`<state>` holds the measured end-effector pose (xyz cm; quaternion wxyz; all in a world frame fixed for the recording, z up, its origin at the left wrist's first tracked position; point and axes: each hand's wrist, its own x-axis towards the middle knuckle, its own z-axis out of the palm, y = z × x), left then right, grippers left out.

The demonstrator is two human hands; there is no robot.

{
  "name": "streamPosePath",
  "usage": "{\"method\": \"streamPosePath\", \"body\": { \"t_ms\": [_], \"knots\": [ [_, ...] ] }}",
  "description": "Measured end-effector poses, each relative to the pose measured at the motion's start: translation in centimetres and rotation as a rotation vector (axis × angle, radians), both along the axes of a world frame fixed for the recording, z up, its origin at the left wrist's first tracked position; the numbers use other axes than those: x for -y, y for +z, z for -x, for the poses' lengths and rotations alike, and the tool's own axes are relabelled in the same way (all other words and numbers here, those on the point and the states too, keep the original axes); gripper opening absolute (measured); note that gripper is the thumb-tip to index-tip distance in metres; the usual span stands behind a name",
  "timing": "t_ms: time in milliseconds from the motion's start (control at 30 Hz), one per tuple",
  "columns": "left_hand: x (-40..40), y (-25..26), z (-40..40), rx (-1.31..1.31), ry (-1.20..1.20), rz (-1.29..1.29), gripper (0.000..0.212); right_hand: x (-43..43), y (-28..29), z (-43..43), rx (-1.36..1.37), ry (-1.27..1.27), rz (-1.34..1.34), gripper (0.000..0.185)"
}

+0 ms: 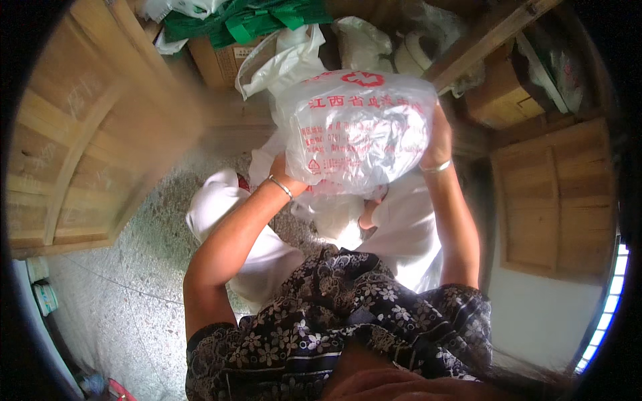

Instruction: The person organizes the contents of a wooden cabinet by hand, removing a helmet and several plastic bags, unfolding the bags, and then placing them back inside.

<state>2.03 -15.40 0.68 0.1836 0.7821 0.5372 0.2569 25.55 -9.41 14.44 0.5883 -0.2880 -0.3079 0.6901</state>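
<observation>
A bulging, translucent plastic bag (358, 125) with red printing is held up in front of me between my two hands. My left hand (290, 173) grips its lower left side, the fingers mostly hidden behind the plastic. On the far side of it, my right hand (438, 138) clasps the right edge, its fingertips also out of sight. Shiny, crumpled plastic shows through the bag's wall; what else it contains cannot be made out. Below it, another whitish plastic bag (333, 213) lies low between my legs.
An open wooden cabinet door (95, 130) stands at left, another wooden door (554, 200) at right. Inside the cabinet are a green bag (241, 20), a cardboard box (213, 62), white plastic bags (363, 42) and a brown carton (501, 90). Speckled floor (145, 280) extends leftward.
</observation>
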Motion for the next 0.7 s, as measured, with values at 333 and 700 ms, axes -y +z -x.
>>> {"method": "streamPosePath", "body": {
  "t_ms": [333,700],
  "knots": [
    [0.7,2.5,0.1,-0.243,-0.039,-0.422,0.026,0.8,-8.4,-1.8,1.004,0.065,0.208,0.026],
    [0.7,3.7,0.6,-0.144,-0.09,-0.338,0.022,2.0,-5.8,0.8,1.303,0.247,-1.011,0.055]
  ]
}}
